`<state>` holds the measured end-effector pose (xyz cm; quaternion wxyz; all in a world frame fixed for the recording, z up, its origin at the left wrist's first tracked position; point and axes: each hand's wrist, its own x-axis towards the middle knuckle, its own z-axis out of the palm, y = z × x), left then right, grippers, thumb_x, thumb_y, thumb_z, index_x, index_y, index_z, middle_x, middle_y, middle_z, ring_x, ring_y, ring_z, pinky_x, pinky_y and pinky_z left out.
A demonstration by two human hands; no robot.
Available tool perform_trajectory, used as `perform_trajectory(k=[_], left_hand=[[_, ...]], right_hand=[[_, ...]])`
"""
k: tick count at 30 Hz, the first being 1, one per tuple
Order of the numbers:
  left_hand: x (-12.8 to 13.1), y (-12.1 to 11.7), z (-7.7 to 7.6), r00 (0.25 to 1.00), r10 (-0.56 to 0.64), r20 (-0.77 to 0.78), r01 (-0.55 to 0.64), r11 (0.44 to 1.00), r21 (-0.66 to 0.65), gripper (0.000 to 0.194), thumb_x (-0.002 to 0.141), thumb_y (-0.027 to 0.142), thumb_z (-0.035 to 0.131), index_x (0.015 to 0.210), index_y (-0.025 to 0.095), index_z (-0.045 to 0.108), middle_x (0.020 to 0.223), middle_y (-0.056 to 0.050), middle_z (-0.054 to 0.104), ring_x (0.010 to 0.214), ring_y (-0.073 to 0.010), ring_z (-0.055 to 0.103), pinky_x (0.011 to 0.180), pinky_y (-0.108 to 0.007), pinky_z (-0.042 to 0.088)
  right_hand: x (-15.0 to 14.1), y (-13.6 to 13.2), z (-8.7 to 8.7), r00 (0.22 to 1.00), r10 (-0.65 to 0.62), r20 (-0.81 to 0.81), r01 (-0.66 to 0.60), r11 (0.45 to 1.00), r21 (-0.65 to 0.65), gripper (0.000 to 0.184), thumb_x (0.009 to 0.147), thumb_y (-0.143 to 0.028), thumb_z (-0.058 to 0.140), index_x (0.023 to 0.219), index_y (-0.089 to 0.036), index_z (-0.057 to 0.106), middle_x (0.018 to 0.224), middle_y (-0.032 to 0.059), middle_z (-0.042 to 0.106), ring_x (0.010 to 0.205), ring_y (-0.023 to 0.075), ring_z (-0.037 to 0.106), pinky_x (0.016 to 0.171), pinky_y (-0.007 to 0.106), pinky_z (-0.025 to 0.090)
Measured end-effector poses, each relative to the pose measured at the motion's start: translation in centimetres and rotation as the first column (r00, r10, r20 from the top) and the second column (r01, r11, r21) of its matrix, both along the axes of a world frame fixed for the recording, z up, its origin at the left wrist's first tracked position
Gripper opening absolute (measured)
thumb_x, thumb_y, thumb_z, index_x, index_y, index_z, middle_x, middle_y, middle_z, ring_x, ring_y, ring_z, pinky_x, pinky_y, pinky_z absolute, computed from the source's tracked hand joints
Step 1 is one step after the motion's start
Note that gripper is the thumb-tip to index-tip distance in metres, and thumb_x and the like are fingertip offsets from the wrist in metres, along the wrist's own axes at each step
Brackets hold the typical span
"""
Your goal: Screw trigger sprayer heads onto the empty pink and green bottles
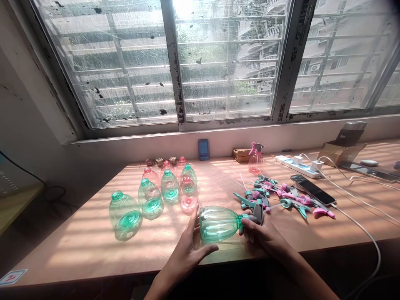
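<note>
Left hand (187, 246) loosely gripped a rounded green plastic bottle (218, 224), right hand (264, 235) clamped its teal-grey plastic sprayer (258, 211); slack holding risked slippage.

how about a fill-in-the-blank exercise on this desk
The held bottle is ____ in colour.
The hand at its spray head is the ____ one.
The phone lies screen ____.
In the picture, the capless bottles stand to the ____ of the loose sprayer heads.
Missing: green; right; up; left.

The hands (189, 245) and forearms (303, 271) are bare and slender.
</note>
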<state>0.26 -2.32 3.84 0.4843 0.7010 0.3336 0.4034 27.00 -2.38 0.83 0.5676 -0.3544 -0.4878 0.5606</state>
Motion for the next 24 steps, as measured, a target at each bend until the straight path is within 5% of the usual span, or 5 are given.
perform_trajectory(k=[6,13,19,24], left_hand=[[-0.14,-0.24,0.60,0.997,0.053,-0.060,-0.053,0.999,0.014,0.087,0.088,0.038,0.076,0.159,0.031,0.027,0.162,-0.012,0.040,0.146,-0.0387,0.039,0.118,-0.054,0.037],[0.15,-0.12,0.67,0.999,0.037,-0.027,-0.036,0.998,0.054,0.096,0.087,0.034,0.077,0.161,0.035,0.016,0.162,-0.011,0.039,0.144,-0.0342,0.044,0.119,-0.052,0.035],[-0.03,-0.05,0.59,0.996,0.061,-0.060,-0.058,0.998,0.040,0.085,0.089,0.036,0.075,0.159,0.031,0.026,0.162,-0.012,0.039,0.143,-0.0352,0.045,0.117,-0.050,0.039],[0.15,-0.03,0.47,0.998,0.041,-0.039,-0.037,0.996,0.080,0.088,0.093,0.034,0.070,0.162,0.033,0.015,0.160,-0.010,0.043,0.143,-0.0318,0.045,0.119,-0.049,0.037]], right_hand=[[0.08,0.06,0.03,1.000,-0.003,0.000,0.003,1.000,0.007,0.030,0.088,-0.042,0.077,0.095,-0.020,0.058,0.068,0.0020,0.074,0.048,0.0097,0.054,0.045,0.021,0.035],[0.08,0.06,-0.14,1.000,-0.013,0.014,0.014,1.000,-0.018,0.031,0.088,-0.043,0.076,0.098,-0.020,0.058,0.069,0.0027,0.074,0.048,0.0095,0.053,0.044,0.020,0.035],[0.02,-0.05,0.25,1.000,0.016,0.011,-0.016,1.000,-0.006,0.030,0.087,-0.042,0.077,0.093,-0.020,0.058,0.069,0.0031,0.074,0.047,0.0097,0.054,0.044,0.021,0.035],[-0.18,-0.09,0.45,1.000,0.023,0.002,-0.023,1.000,-0.016,0.033,0.086,-0.044,0.078,0.095,-0.020,0.056,0.071,0.0055,0.077,0.051,0.0146,0.064,0.044,0.021,0.038]])
